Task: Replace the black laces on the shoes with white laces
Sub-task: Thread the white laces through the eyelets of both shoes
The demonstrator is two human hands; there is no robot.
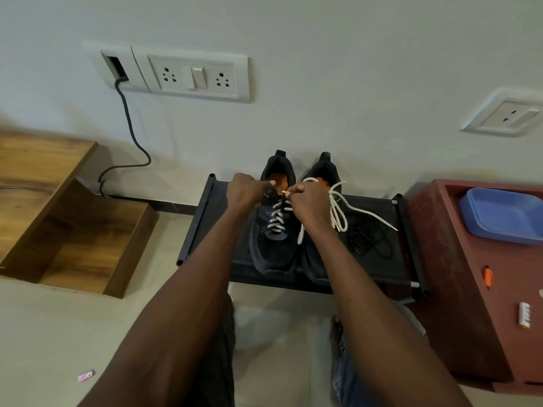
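Low black rack (379, 268) against the wall, carrying both dark shoes side by side, toes toward the camera. Left shoe (271, 248) well along: white lace (277, 218) crossed through most eyelets, only the top ones seemingly left. Right shoe (316, 259) apparently not yet laced: a second white lace (338, 212) draped loose over its collar, tail trailing across the rack. Removed black laces (368, 236) heaped on the rack just beside the right shoe, so stripping looks done. Left hand (245, 190) curled at the left shoe's collar, apparently steadying the tongue; exact grip impossible to tell. Right hand (308, 201) pinching the white lace's tip near a top eyelet.
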